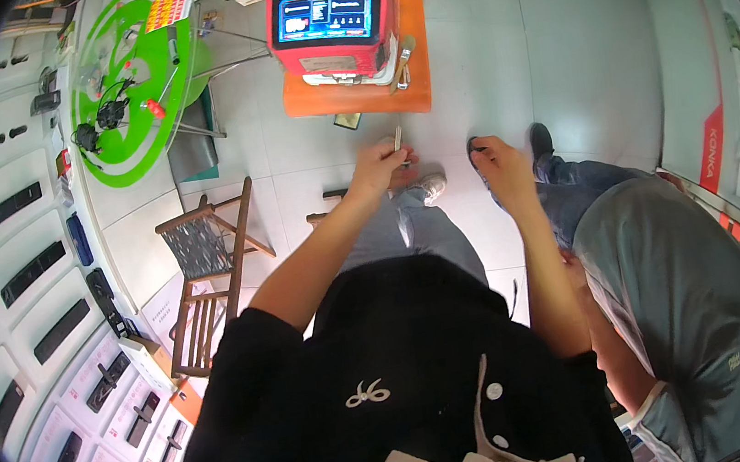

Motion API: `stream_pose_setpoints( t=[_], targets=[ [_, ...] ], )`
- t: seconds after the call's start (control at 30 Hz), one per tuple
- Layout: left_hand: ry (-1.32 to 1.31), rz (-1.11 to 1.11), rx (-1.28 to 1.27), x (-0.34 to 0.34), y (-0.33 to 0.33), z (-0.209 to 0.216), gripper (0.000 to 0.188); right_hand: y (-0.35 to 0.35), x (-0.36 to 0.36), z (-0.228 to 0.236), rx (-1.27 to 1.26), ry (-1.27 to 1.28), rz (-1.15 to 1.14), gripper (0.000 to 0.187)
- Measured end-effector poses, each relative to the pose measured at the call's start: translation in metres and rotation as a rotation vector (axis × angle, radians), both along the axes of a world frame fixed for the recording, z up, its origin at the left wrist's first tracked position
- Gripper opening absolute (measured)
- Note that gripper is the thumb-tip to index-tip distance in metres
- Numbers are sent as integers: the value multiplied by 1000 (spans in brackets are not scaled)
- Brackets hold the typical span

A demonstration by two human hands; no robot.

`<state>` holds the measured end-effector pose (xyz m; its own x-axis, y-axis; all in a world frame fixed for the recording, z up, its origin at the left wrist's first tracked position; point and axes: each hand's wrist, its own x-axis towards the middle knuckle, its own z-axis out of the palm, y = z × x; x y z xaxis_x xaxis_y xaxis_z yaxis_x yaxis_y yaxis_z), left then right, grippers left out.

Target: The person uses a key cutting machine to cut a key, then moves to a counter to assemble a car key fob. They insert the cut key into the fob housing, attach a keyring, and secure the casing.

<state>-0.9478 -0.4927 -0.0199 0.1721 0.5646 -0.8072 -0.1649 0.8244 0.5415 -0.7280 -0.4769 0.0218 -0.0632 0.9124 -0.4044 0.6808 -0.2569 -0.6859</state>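
My left hand [374, 171] is closed, its fingers pinching a slim, pale, stick-like piece [397, 138] that points away from me. To the right, level with it, my right hand [507, 175] is held with the fingers curled together. Whether something small and dark sits in that pinch cannot be made out, since a dark shoe lies behind the fingertips. Both hands are in the air over the floor, apart from each other. Ahead of them a red machine with a lit screen [325, 17] rests on an orange seat [344, 97]; neither hand touches it.
A brush [406, 62] lies beside the machine. At the left stand a green round table [118, 170] with cables and a folding wooden chair [206, 251]. Another person [671, 277] sits close on my right. Display panels line the left; a glass cabinet [699, 126] stands right.
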Motion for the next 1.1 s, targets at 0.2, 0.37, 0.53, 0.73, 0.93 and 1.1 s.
stream_pose_setpoints(
  t=[0.2,0.37,0.53,0.73,0.93,1.1],
  targets=[
    [15,62,-110,-6,-37,-45,23,38,-39,-195,66,146,-194,24],
    [106,45,-276,-38,-62,-75,21,92,-95,-292,-148,-33,-402,28],
    [148,135,-290,-74,-53,-88,20,120,-127,-329,-229,-157,-596,26],
    [125,161,-320,-86,-42,-91,21,126,-138,-336,-214,-312,-658,26],
    [103,175,-257,-74,-22,-95,23,115,-135,-313,-192,-155,-683,20],
    [96,130,-25,-37,24,-84,25,51,-107,-201,-200,474,-816,14]
  ],
)
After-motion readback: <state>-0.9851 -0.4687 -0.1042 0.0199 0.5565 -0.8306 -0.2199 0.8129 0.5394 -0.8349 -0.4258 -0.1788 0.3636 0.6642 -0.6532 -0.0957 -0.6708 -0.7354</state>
